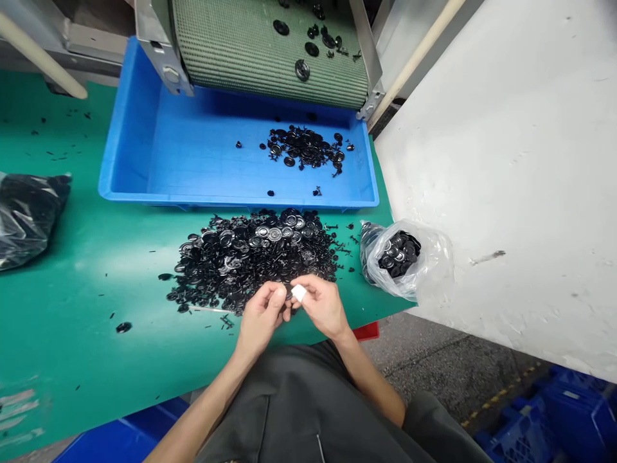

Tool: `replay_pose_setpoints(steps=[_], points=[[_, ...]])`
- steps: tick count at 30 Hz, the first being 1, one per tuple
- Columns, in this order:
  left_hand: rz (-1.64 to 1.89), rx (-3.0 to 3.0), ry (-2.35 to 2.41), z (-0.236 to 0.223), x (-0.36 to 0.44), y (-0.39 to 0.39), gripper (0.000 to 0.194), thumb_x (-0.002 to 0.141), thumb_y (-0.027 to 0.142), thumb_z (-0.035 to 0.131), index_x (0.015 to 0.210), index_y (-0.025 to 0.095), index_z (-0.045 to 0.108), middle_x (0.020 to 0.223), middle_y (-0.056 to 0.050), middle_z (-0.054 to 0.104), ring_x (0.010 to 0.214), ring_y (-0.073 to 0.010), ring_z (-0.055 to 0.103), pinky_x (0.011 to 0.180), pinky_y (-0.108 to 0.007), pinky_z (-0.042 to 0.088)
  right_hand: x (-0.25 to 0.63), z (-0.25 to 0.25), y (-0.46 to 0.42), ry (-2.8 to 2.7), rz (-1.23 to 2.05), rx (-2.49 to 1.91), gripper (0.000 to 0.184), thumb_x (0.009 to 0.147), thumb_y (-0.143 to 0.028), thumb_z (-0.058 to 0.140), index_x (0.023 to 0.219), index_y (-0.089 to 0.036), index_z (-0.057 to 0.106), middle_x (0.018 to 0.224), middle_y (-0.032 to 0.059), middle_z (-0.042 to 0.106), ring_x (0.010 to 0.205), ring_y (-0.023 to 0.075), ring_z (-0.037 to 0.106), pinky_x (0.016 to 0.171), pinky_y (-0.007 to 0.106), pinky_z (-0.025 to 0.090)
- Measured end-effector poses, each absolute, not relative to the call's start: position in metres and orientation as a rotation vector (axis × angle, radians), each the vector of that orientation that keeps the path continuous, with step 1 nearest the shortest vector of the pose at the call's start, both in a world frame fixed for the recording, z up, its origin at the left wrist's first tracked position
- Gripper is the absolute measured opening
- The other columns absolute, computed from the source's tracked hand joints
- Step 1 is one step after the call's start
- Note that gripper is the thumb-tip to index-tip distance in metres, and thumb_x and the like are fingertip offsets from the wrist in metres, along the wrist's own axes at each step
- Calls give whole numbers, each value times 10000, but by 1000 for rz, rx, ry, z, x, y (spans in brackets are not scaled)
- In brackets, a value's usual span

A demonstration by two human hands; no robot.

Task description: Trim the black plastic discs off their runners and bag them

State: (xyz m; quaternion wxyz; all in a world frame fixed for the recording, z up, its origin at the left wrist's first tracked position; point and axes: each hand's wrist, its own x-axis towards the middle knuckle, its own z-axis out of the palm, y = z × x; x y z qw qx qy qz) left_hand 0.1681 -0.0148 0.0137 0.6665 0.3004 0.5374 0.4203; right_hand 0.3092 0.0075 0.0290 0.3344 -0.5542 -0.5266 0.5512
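My left hand [261, 315] and my right hand [322, 307] meet over the near edge of a heap of black plastic discs and sprues [250, 254] on the green table [81, 302]. Between their fingertips is a small black plastic part [288, 293], mostly hidden by my fingers. A white tape wrap [299, 293] covers one fingertip of my right hand. To the right of the heap, a clear plastic bag [400, 257] holds more black discs.
A blue tray [193, 148] holding a smaller heap of black parts stands beyond the main heap, under the end of a green mesh conveyor belt [270, 51]. A black bag [26, 218] lies at the left. A white panel [501, 180] fills the right side.
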Motion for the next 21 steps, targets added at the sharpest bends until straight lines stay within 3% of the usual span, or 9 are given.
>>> replay_pose_setpoints(steps=[3,7,10,13,15,18,21], points=[[1007,496,1143,11,164,-8,277,849,428,664,766,178,581,553,45,562,411,-54,395,366,-143,245,319,30,26,-1658,1207,-1455,250,847,-128,521,954,-222,728,1016,31,693,871,152,676,740,260,585],[1057,191,1012,10,157,1,229,778,362,726,887,179,644,707,18,611,412,-53,428,294,-126,207,334,18,74,-1823,790,-1598,418,833,-60,455,1165,-189,674,1208,83,615,1005,185,625,936,329,517],[1033,-16,943,11,153,5,232,747,338,732,880,159,669,703,2,599,480,-85,506,292,-130,302,336,8,106,-1993,737,-1580,474,820,-51,471,1242,-191,632,1270,87,585,1053,202,602,992,341,476],[1043,-165,902,13,153,6,216,743,353,738,780,161,648,733,-9,597,584,-120,580,366,-174,455,333,4,118,-2094,715,-1591,428,841,-55,457,1202,-173,654,1176,93,619,1040,213,604,980,342,472],[1062,-200,885,15,155,6,240,738,360,765,736,169,619,738,-1,585,616,-123,589,384,-177,480,332,3,115,-2103,684,-1602,416,858,-60,438,1192,-171,660,1127,94,632,1012,213,610,967,343,473],[1054,-155,856,15,159,7,304,719,362,817,698,161,590,658,34,507,522,-72,493,320,-113,370,337,2,105,-2094,687,-1584,435,858,-53,414,1190,-188,662,1097,83,644,992,207,611,949,339,478],[1011,-66,844,13,164,10,320,688,358,854,777,135,642,593,65,433,443,-35,364,289,-87,252,343,4,95,-2092,701,-1545,449,845,-37,396,1163,-183,677,1071,79,650,988,206,610,922,332,491]])
